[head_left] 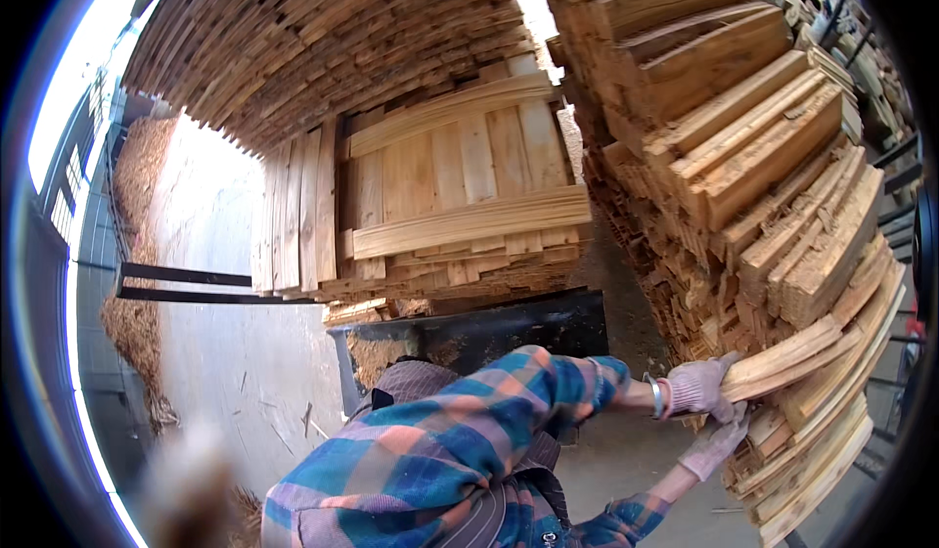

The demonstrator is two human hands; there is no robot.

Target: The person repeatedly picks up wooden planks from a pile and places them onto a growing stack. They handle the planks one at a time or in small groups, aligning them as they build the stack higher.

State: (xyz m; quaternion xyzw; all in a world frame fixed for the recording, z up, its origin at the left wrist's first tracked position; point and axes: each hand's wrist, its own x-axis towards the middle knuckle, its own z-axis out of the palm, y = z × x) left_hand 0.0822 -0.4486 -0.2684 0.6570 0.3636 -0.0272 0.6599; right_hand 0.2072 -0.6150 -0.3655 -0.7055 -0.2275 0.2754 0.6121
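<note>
My left hand, in a pale knit glove with a band at the wrist, is closed around the near ends of a couple of wooden boards. Just below it, my right hand, gloved too, has its fingers curled up against the underside of the same board ends. Both arms wear blue and orange plaid sleeves and reach to the right. The boards lie at a slant on top of a stepped stack of planks. Part of the right fingers is hidden by the left hand and the wood.
Tall rows of stacked planks rise along the right. Ahead stands a cross-laid pile of boards, beside dark metal forks and a black metal plate. Wood shavings lie along the left wall. Scraps litter the concrete floor.
</note>
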